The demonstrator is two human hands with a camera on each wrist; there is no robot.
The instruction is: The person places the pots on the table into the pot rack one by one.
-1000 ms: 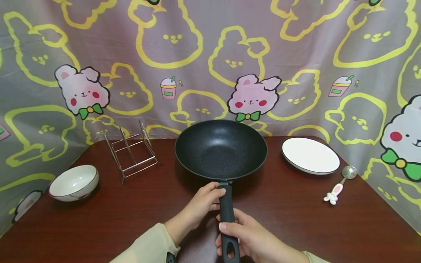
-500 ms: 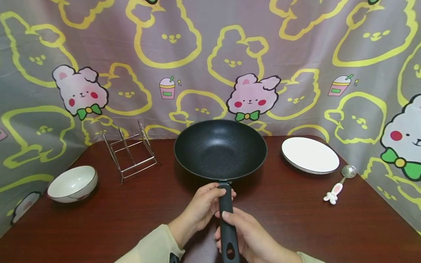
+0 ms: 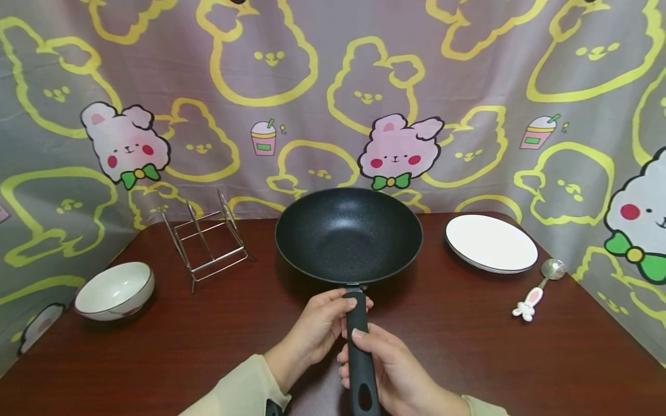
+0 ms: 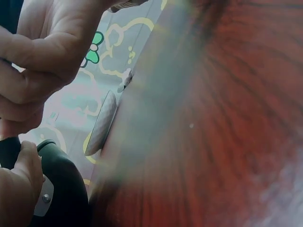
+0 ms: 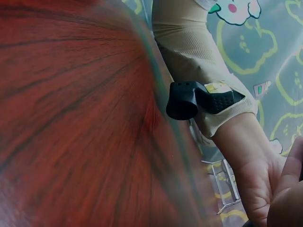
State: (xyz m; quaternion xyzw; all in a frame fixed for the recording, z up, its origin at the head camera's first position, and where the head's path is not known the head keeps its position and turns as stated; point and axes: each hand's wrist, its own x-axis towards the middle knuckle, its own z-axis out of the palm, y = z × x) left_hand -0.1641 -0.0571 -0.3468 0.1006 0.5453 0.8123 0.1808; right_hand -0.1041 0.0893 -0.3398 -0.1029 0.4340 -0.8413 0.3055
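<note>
A black wok (image 3: pixel 348 237) faces me in the middle of the head view, its dark handle (image 3: pixel 359 358) pointing toward me. My left hand (image 3: pixel 319 326) grips the handle close to the pan, thumb on top and fingertips showing at its far side. Lower down, my right hand (image 3: pixel 392 364) holds the same handle from the right, with its thumb laid along the top. Both palms are partly hidden. From the left wrist, the underside of the wok (image 4: pixel 64 175) shows beside the hands.
A white bowl (image 3: pixel 115 290) and a wire rack (image 3: pixel 210 245) stand at left on the brown table (image 3: pixel 208 346). At right lie a white plate (image 3: pixel 491 242) and a spoon with a rabbit handle (image 3: pixel 532 301). A patterned curtain (image 3: pixel 312 127) hangs behind.
The left fingers have come further round under the handle, so their tips now show on its right side. My right hand has slid slightly up the handle. The wok stays nearly in place.
</note>
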